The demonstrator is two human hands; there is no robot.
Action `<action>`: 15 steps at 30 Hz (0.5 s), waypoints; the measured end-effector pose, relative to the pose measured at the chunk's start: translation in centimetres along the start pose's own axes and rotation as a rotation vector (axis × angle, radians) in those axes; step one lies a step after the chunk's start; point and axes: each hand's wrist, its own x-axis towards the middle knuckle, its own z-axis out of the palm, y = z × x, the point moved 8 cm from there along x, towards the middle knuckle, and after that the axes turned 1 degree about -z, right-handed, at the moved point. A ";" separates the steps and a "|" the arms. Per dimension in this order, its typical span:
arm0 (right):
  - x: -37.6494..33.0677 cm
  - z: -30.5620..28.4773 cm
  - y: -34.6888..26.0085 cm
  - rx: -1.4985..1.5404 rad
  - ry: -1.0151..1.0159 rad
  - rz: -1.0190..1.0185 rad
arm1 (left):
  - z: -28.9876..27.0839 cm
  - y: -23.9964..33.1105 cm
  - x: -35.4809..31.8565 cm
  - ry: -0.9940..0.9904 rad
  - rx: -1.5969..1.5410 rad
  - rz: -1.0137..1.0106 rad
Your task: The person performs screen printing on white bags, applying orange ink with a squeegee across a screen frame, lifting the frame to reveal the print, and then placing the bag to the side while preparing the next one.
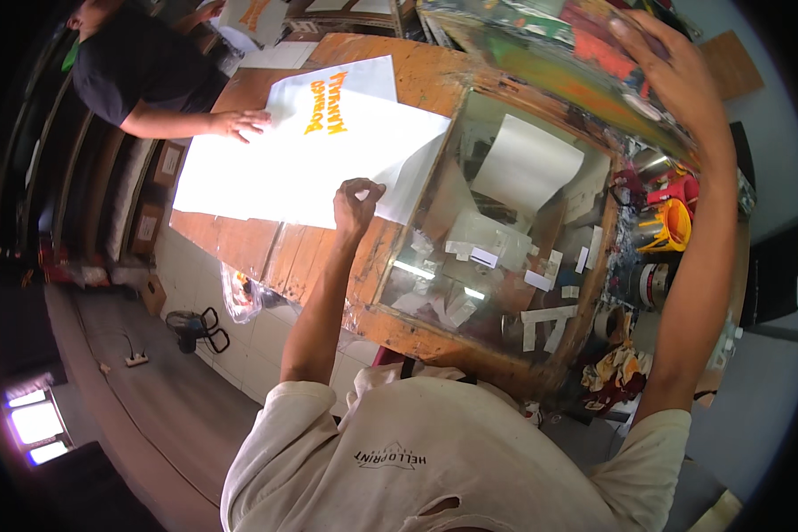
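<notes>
your left hand is at the lower edge of the large white sheets, thumb and forefinger bent round into a small ring and the other fingers curled in; you cannot tell from this view whether it pinches the sheet or only touches it. your right hand, in the upper right of the frame, is bent over the edge of the tilted, paint-smeared green and red frame and closed on it.

the sheets lie overlapping on the orange-brown wooden table, in the upper middle of the frame, with orange lettering on the topmost part. a co-worker's hand rests flat on their upper left side, fingers apart, so it occupies that side of your work.

just right of the sheets, a rectangular glass panel is set in the table, with short pale tape strips scattered over its lower part. along the right of the panel, under your right forearm, stand a yellow plastic cup and other crowded containers, with crumpled stained rags below them. a clear plastic bag hangs at the table's lower left edge.
</notes>
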 end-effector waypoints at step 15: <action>-1.2 -2.1 -3.1 -0.092 -0.226 -0.049 | 28.1 15.6 -15.5 -0.400 0.548 0.668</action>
